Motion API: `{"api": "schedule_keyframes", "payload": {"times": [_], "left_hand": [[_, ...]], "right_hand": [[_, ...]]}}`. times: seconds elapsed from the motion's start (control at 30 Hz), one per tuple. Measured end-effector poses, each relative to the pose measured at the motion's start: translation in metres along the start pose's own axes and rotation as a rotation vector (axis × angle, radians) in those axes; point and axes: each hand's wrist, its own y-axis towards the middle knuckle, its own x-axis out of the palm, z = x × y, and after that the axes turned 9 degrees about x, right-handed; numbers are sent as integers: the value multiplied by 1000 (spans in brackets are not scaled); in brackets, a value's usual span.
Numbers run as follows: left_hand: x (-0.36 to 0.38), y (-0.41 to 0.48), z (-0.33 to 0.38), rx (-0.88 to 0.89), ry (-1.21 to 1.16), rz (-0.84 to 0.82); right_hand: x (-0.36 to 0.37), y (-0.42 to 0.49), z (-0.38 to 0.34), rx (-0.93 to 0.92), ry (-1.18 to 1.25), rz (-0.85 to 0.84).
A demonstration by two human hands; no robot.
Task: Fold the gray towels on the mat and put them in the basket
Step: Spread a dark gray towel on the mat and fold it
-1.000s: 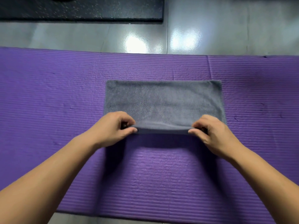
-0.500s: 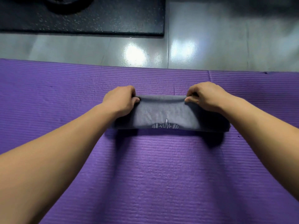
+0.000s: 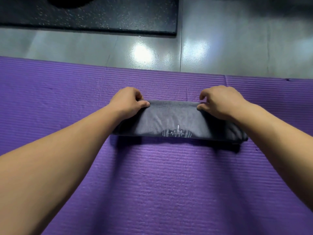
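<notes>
Near edge has been carried across: gray towel (image 3: 169,121) lies folded narrow on mat (image 3: 169,184), far corners pinched by left hand (image 3: 128,102) and right hand (image 3: 220,102). Judged soft, light, limp; best gripped at both ends.

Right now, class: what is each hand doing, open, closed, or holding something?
Left hand: closed, pinching the far edge of the gray towel.
Right hand: curled at the same edge, thumb touching it; whether its grip holds cannot be told.

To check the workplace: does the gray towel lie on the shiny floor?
No, the gray towel lies wholly on the purple mat, and the shiny floor begins beyond the mat's far edge.
</notes>
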Motion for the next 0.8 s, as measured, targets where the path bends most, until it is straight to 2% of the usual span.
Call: {"api": "schedule_keyframes", "payload": {"times": [0.1,0.17,0.23,0.3,0.43,0.53,0.6,0.7,0.8], "left_hand": [[0,-1,1,14,-15,-9],[0,-1,0,34,-6,8],[-2,-2,-3,56,-2,45],[-5,-3,-5,64,21,43],[-28,-4,-14,15,129,-103],[-46,-13,-30,-65,-80,-144],[-45,-21,-39,-160,-251,-6],[-29,-33,-44,-285,-312,263],[-20,-55,-37,-372,-469,333]], "right_hand": [[12,-25,-30,-75,106,227],[29,-40,-53,-174,207,291],[51,-50,-67,-213,195,185],[69,-55,-69,-177,148,114],[79,-54,-69,-137,105,150],[79,-54,-71,-134,96,155],[80,-53,-70,-132,85,168],[82,-52,-69,-126,56,171],[82,-53,-71,-121,51,171]]}}
